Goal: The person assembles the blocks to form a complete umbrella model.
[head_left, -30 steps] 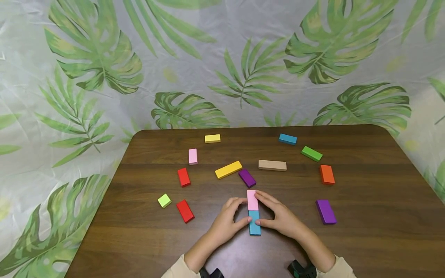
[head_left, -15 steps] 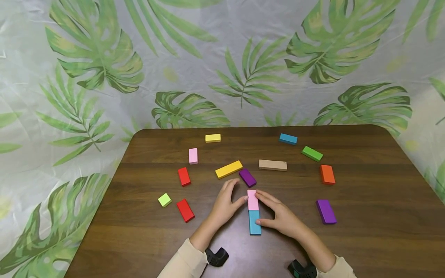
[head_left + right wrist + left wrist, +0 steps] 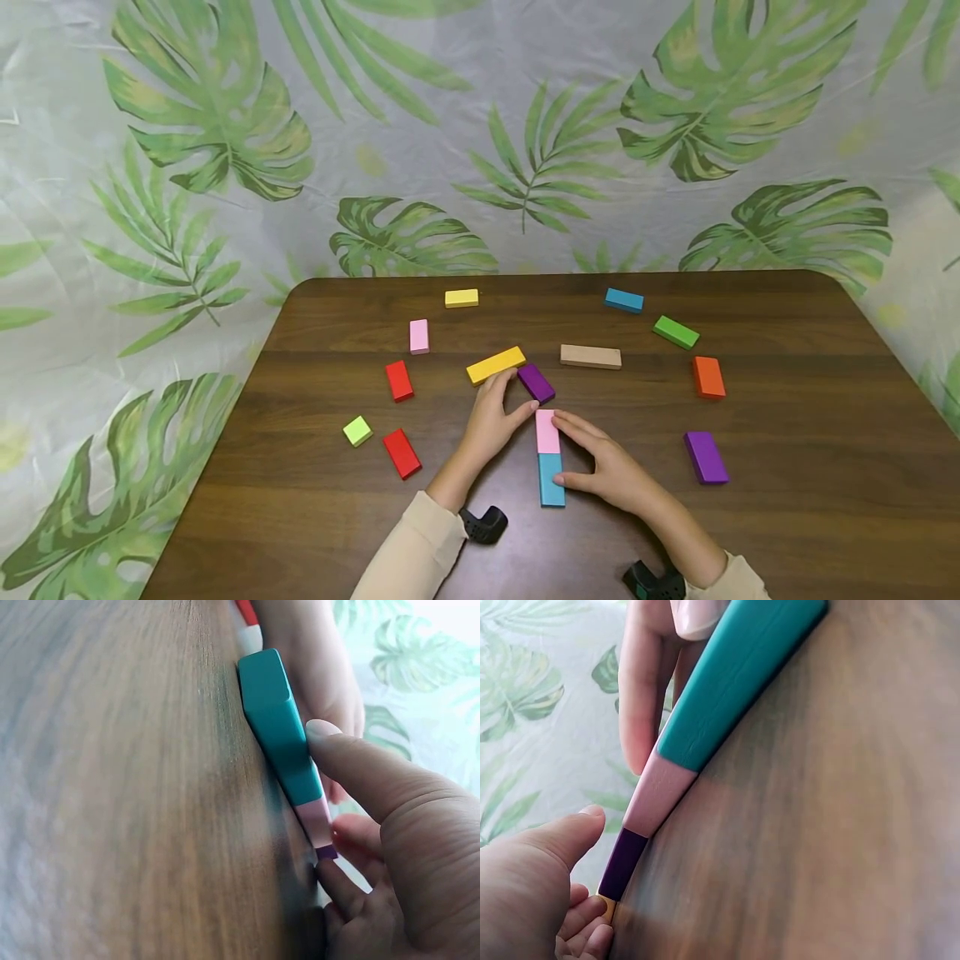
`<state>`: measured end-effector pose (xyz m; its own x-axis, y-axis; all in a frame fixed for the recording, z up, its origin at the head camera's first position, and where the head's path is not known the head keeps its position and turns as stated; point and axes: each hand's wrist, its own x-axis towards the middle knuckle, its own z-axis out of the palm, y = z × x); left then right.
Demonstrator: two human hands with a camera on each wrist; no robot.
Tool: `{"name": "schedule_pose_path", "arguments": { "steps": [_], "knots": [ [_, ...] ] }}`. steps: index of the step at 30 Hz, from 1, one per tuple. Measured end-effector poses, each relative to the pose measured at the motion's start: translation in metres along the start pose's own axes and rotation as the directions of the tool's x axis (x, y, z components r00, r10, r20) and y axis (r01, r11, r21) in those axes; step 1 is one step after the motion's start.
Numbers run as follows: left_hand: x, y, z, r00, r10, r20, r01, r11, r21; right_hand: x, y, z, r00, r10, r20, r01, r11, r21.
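A pink block (image 3: pixel 547 431) and a blue block (image 3: pixel 552 481) lie end to end in a straight line on the table. My right hand (image 3: pixel 611 467) rests along their right side, thumb at the blue block and fingertips at the pink one; nothing is gripped. My left hand (image 3: pixel 491 425) reaches to a small purple block (image 3: pixel 536 382) lying slanted just beyond the pink end. Its thumb is at the purple block's near end, its fingertips by the far end, beside a yellow-orange block (image 3: pixel 496 365). In the left wrist view, the thumb (image 3: pixel 574 832) stands apart from the purple block (image 3: pixel 622 866).
Around them on the brown table (image 3: pixel 300 517) lie two red blocks (image 3: pixel 402 454), a lime cube (image 3: pixel 357 431), a small pink block (image 3: pixel 419 337), a wooden block (image 3: pixel 590 357), an orange block (image 3: pixel 708 377) and a larger purple block (image 3: pixel 706 457). More blocks lie near the far edge.
My left hand has left the side of the pink and blue blocks and moved forward to the small purple block. The right hand has stayed in place against the pair.
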<state>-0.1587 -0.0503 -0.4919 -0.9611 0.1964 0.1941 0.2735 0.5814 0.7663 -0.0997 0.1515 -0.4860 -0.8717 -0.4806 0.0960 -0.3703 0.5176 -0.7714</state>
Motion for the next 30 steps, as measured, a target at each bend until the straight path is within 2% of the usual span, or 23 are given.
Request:
{"name": "schedule_pose_path", "arguments": {
  "steps": [9, 20, 26, 30],
  "knots": [
    [0.009, -0.001, 0.006, 1.0, -0.008, 0.002, 0.008, 0.998, 0.062, -0.001, 0.002, 0.0, 1.0, -0.002, -0.005, 0.002, 1.0, -0.005],
    [0.014, 0.004, 0.009, 1.0, -0.016, -0.005, 0.016, 0.99, 0.143, -0.001, 0.001, 0.001, 1.0, -0.006, -0.007, 0.006, 1.0, -0.003],
    [0.016, 0.004, 0.007, 1.0, -0.004, 0.02, 0.001, 0.988, 0.154, 0.0, 0.001, 0.0, 1.0, -0.006, -0.006, 0.006, 1.0, 0.003],
    [0.017, 0.001, 0.003, 0.998, -0.008, 0.064, -0.001, 0.99, 0.139, 0.0, 0.0, 0.0, 1.0, -0.013, -0.006, 0.013, 1.0, 0.008]
  ]
}}
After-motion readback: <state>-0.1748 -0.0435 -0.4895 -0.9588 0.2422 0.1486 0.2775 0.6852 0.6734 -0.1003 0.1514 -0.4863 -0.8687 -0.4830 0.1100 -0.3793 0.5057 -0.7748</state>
